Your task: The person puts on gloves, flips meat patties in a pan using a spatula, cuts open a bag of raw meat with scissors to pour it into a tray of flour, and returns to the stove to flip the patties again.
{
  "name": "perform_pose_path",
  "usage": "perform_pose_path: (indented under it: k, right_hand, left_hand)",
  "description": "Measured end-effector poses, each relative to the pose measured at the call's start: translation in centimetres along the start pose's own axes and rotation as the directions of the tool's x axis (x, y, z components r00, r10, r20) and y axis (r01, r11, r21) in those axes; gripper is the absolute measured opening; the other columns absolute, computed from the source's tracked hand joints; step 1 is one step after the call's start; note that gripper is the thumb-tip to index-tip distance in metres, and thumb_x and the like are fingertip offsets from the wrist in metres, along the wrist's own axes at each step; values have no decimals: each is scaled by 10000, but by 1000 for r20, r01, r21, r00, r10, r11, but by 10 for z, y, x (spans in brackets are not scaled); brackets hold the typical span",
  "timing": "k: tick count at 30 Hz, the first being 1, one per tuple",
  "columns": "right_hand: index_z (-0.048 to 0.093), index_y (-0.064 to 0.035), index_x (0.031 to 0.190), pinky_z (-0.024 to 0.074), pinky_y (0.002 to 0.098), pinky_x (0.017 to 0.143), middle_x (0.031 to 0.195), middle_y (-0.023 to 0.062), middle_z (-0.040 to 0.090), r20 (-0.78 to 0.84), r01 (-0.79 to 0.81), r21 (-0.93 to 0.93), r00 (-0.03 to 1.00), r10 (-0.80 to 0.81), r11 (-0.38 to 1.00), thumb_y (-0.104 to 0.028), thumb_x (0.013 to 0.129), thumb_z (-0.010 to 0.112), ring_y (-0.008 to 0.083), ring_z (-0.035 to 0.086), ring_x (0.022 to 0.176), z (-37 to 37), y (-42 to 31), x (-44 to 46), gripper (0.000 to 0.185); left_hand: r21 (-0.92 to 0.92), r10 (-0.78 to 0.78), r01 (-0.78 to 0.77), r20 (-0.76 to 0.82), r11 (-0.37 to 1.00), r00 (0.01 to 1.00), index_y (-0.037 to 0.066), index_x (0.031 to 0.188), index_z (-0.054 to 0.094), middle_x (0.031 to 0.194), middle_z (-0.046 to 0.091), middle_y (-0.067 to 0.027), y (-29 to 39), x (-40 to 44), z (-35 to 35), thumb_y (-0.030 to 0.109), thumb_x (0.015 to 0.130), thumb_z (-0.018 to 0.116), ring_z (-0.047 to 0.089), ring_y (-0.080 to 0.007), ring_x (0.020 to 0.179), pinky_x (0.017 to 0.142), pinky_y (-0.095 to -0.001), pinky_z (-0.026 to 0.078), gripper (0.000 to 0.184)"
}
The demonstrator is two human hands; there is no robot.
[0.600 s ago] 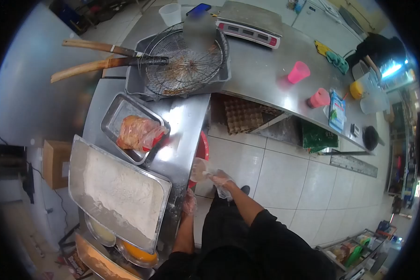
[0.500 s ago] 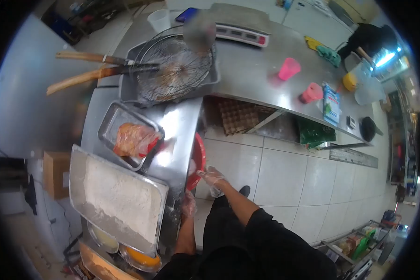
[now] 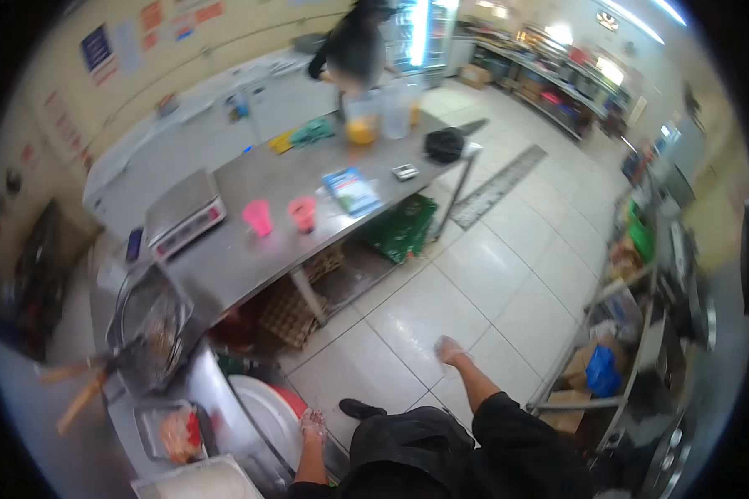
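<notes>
My right hand [image 3: 449, 349], in a clear plastic glove, is out over the tiled floor with nothing seen in it; its fingers look loosely apart, though blurred. My left hand [image 3: 313, 422], gloved the same way, is beside a red tub [image 3: 291, 402] with its fingers pointing up and nothing visible in them. A large round white basin or lid [image 3: 262, 407] sits by the red tub, below the counter edge. On the counter, a metal tray [image 3: 148, 424] holds a bag of orange-pink food [image 3: 180, 434]. A flour-filled pan [image 3: 200, 482] is partly cut off.
A wire strainer [image 3: 154, 324] with wooden handles rests over a grey tub. Along the steel table are a scale [image 3: 187, 216], pink cups [image 3: 258, 218] and a blue-white packet [image 3: 352, 191]. A person [image 3: 354, 50] stands behind it. Shelving [image 3: 582, 403] lines the right.
The view has swung right and up, showing more of the room. My right hand has moved away from the red tub, out to the right. The white round piece now shows more fully.
</notes>
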State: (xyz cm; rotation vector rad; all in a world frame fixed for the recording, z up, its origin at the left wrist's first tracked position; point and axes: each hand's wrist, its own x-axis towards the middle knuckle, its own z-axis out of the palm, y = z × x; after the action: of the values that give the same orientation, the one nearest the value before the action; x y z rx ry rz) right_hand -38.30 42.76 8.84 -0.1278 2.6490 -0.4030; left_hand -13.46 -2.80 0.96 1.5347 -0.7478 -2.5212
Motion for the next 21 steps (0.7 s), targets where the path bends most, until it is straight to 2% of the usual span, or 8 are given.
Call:
perform_pose_path:
  k: [4, 7, 10, 12, 14, 16, 19, 21]
  right_hand:
    - [678, -55, 971, 419, 418, 947, 1101, 160, 638, -163, -311, -43, 940, 301, 949, -198, 785, 525, 324, 564, 1069, -37, 130, -129, 280]
    - [670, -43, 962, 478, 429, 870, 1028, 193, 656, -1, -495, -76, 868, 496, 866, -241, 815, 529, 339, 623, 972, -26, 191, -238, 285]
    - [689, -60, 890, 443, 465, 890, 946, 154, 682, -248, -584, 642, 456, 855, 497, -321, 801, 540, 329, 630, 946, 91, 274, -285, 313]
    - [650, -96, 1096, 431, 476, 949, 1112, 207, 631, -91, -612, 634, 547, 832, 472, -330, 801, 581, 353, 592, 1047, -8, 231, -348, 383]
    - [632, -75, 1089, 427, 458, 966, 1252, 194, 557, -528, -515, 431, 522, 670, 741, -305, 770, 584, 390, 511, 1163, 123, 320, -278, 396]
    - [500, -184, 1338, 395, 449, 1035, 1452, 235, 337, -232, -443, 665, 642, 730, 601, -319, 781, 614, 415, 441, 1252, -11, 239, -321, 584]
    - [452, -176, 1375, 386, 454, 1035, 1479, 225, 290, -425, -277, 408, 785, 450, 870, -300, 799, 591, 419, 435, 1254, -51, 234, -286, 605]
    - [431, -165, 1389, 382, 461, 1035, 1488, 219, 275, -424, -256, 395, 801, 422, 882, -287, 810, 579, 414, 421, 1267, -113, 212, -297, 610]
  left_hand:
    - [178, -87, 39, 274, 983, 958, 111, 895, 574, 784, 602, -42, 2, 10, 73, 232, 872, 622, 612, -223, 752, 612, -344, 500, 132]
    - [299, -176, 109, 207, 948, 962, 114, 939, 572, 839, 606, -47, -28, -16, 151, 306, 888, 613, 610, -224, 778, 592, -342, 497, 203]
    - [439, -213, 51, 327, 897, 921, 110, 948, 544, 952, 595, -65, -106, -66, 229, 358, 915, 555, 588, -208, 846, 706, -327, 495, 251]
    - [580, -424, 58, 520, 812, 742, 52, 1177, 483, 1231, 519, -119, -180, -112, 271, 436, 941, 485, 534, -266, 1107, 907, -389, 462, 451]
    - [805, -661, 16, 476, 594, 580, 58, 1348, 360, 1392, 410, -160, -254, -191, 319, 509, 946, 441, 467, -310, 1227, 1033, -439, 376, 611]
    - [927, -830, -19, 344, 374, 438, -18, 1449, 174, 1515, 228, -192, -322, -258, 361, 523, 961, 392, 316, -348, 1364, 1111, -475, 290, 761]
    - [975, -858, -3, 195, 220, 475, -36, 1417, 252, 1477, 302, -213, -414, -303, 400, 518, 973, 357, 361, -342, 1336, 1110, -456, 303, 718]
    - [979, -951, -25, 203, 203, 232, -39, 1395, 310, 1432, 376, -221, -485, -266, 424, 478, 989, 333, 402, -329, 1311, 1110, -420, 313, 657]
